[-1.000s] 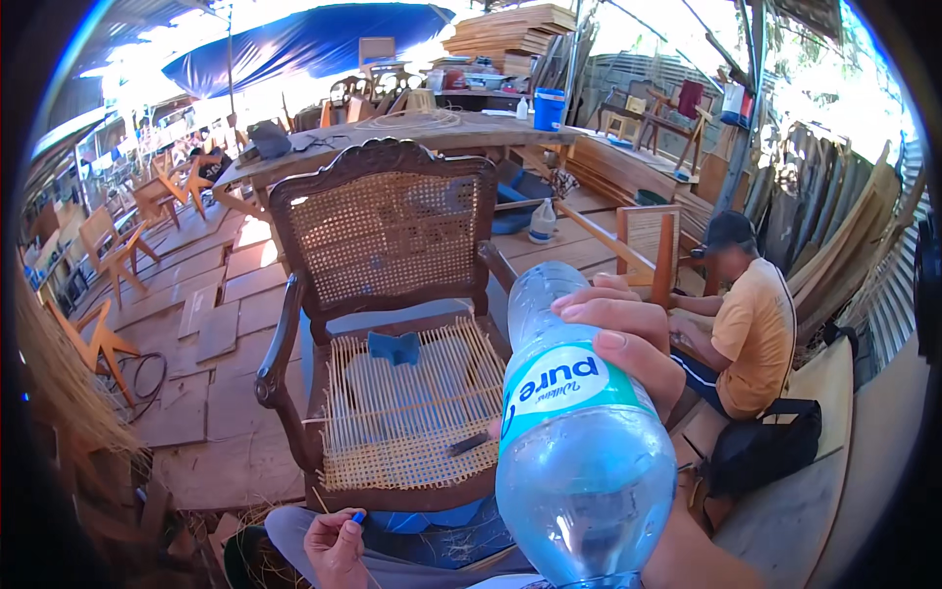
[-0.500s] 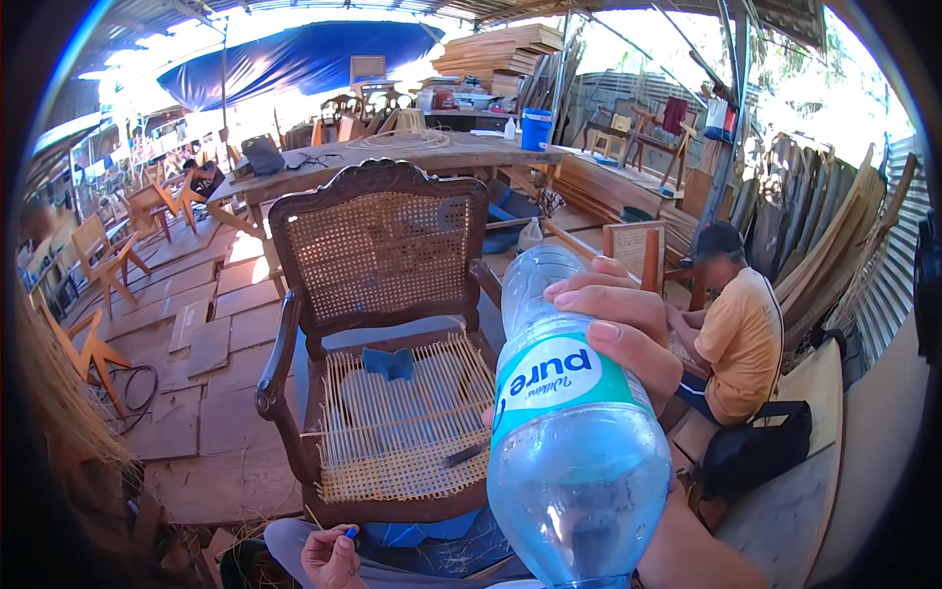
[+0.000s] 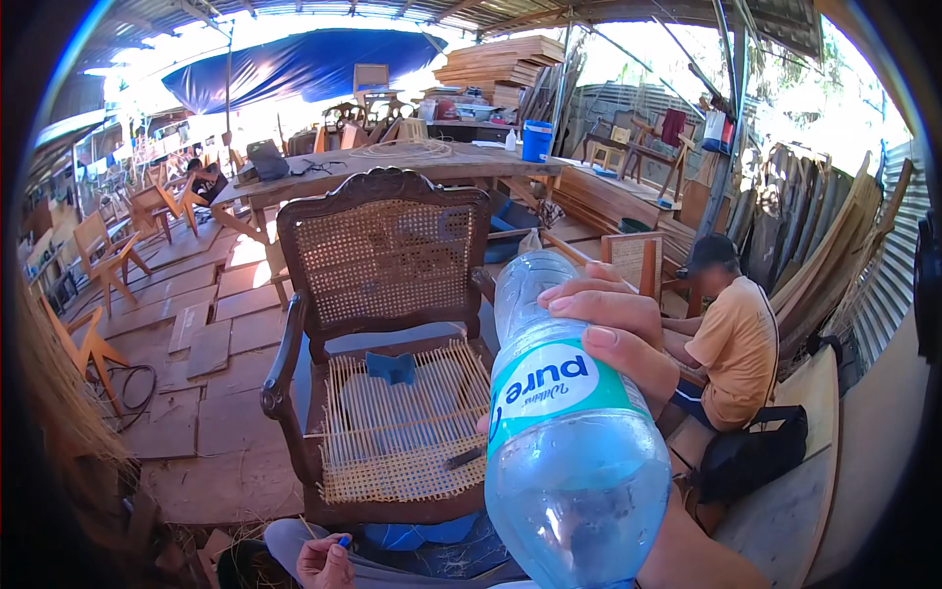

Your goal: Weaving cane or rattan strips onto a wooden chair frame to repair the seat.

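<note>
My right hand [image 3: 628, 324] is wrapped round a clear plastic water bottle [image 3: 577, 481] with a green and white label. It is tilted, its base up and away from me, its narrowing end running off the lower edge. Low at the left, my left hand [image 3: 326, 566] pinches a small blue bottle cap [image 3: 344, 541]. In front of me stands a carved dark wooden armchair [image 3: 287, 378] with a woven cane back. Its half-woven cane seat [image 3: 402, 432] carries a blue piece [image 3: 391, 368] near the back and a dark, slim tool [image 3: 465, 457], partly behind the bottle.
A person [image 3: 738, 348] in an orange shirt sits at the right, beside a black bag [image 3: 756, 456]. Behind the armchair is a long wooden table [image 3: 456, 159] with a blue bucket [image 3: 537, 141]. Wooden chair frames [image 3: 98, 255] stand at the left.
The view has shifted slightly. The bottle stays tilted in my right hand, and the cap stays in my left, which sits slightly lower in the picture.
</note>
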`<move>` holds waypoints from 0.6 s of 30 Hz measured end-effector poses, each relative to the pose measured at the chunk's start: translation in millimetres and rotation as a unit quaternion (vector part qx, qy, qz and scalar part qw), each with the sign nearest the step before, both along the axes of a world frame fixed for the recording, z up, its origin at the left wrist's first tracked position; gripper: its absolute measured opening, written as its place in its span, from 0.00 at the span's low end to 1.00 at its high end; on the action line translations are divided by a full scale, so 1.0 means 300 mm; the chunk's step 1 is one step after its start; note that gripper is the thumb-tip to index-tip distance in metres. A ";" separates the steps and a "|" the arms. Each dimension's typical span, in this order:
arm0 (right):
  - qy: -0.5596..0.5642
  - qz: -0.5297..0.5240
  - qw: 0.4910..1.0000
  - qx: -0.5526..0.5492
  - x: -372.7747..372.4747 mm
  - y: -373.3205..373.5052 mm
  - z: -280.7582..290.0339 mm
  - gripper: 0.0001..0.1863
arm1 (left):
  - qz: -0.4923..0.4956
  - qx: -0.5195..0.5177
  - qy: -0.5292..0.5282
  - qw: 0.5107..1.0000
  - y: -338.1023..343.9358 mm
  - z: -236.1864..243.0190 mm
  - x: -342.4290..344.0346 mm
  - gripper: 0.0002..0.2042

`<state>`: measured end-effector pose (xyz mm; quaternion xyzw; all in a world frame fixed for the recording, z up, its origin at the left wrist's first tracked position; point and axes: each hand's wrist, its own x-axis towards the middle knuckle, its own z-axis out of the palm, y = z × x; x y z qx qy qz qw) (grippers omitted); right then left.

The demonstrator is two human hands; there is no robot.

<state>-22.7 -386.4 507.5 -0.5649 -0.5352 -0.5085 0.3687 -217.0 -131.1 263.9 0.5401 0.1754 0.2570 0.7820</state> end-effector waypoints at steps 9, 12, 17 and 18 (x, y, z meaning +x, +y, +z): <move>0.000 -0.001 1.000 -0.003 -0.002 -0.023 -0.003 0.34 | 0.028 -0.001 0.007 1.000 -0.036 0.030 0.017 0.06; 0.005 0.000 1.000 -0.010 -0.008 -0.040 0.004 0.34 | 0.012 0.012 0.016 1.000 -0.028 0.023 0.016 0.06; 0.022 -0.008 1.000 0.011 -0.009 -0.050 -0.017 0.34 | -0.006 0.001 -0.001 1.000 -0.038 0.023 0.037 0.06; 0.006 -0.003 1.000 0.018 0.011 -0.040 -0.040 0.34 | -0.004 -0.001 0.007 1.000 -0.037 0.019 0.029 0.06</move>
